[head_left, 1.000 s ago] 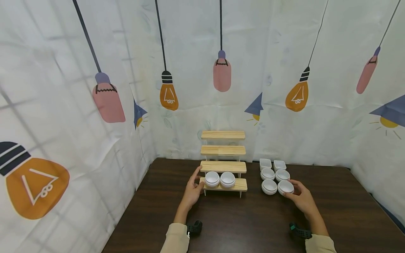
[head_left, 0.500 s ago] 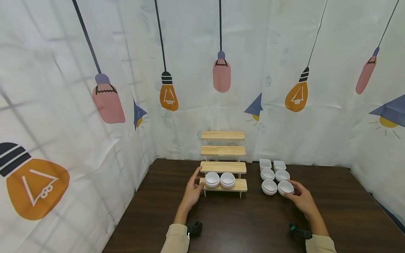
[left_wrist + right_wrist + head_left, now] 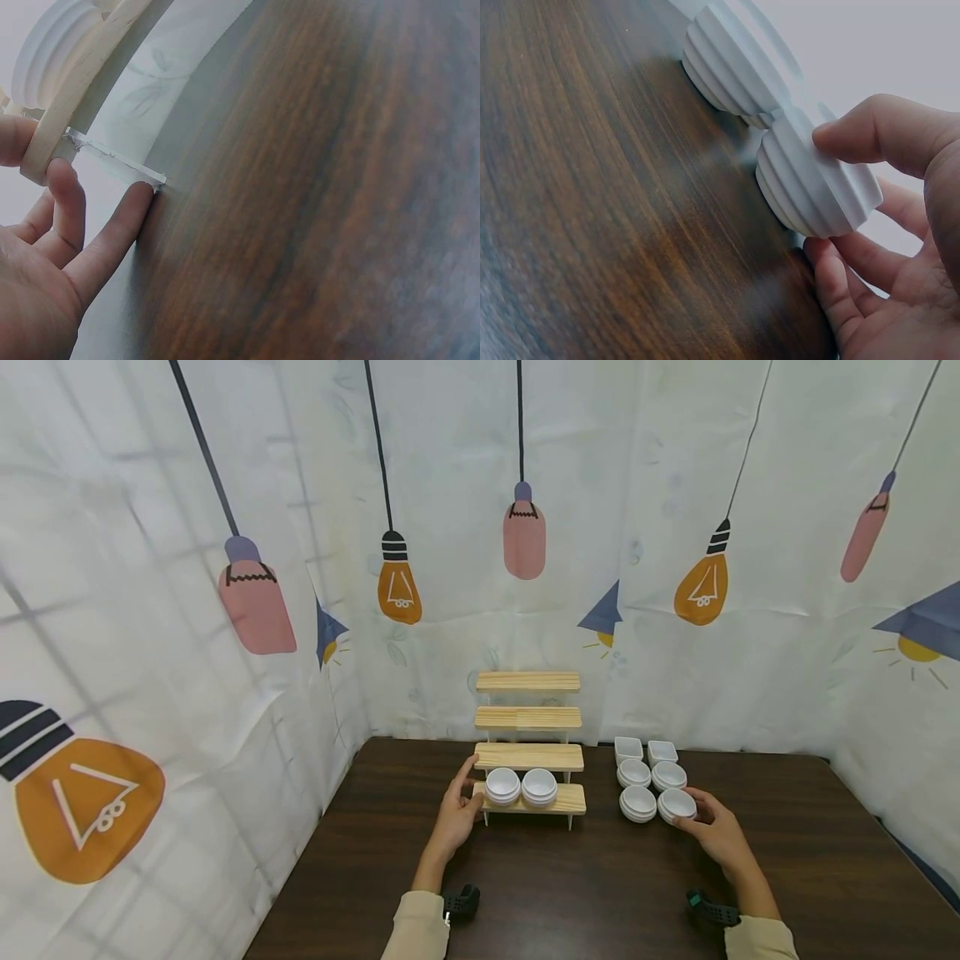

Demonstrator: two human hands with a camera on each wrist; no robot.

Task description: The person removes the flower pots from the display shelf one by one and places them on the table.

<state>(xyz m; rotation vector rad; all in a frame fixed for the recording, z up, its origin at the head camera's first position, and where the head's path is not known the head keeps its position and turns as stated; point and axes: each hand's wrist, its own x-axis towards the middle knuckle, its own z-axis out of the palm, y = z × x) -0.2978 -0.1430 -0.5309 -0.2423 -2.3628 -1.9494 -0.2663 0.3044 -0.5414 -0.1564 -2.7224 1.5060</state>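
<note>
A tiered wooden display stand [image 3: 529, 757] stands at the back of the table, two round white ribbed bowls [image 3: 540, 786] side by side on its lowest step. My left hand [image 3: 454, 817] grips the left end of that step. In the left wrist view, the thumb and fingers pinch the wooden board [image 3: 79, 90], and one fingertip touches the clear leg [image 3: 116, 156]. To the right, my right hand [image 3: 716, 832] holds the front right round white bowl [image 3: 677, 804] of a group on the table. Thumb on one side and fingers on the other, it grips this ribbed bowl [image 3: 814, 180].
Beside the held bowl is another round bowl [image 3: 638, 803]. Two more round bowls [image 3: 633, 772] sit behind, with two square white bowls [image 3: 628, 750] at the back. A patterned curtain [image 3: 465, 485] hangs behind and left of the dark wooden table [image 3: 585, 885].
</note>
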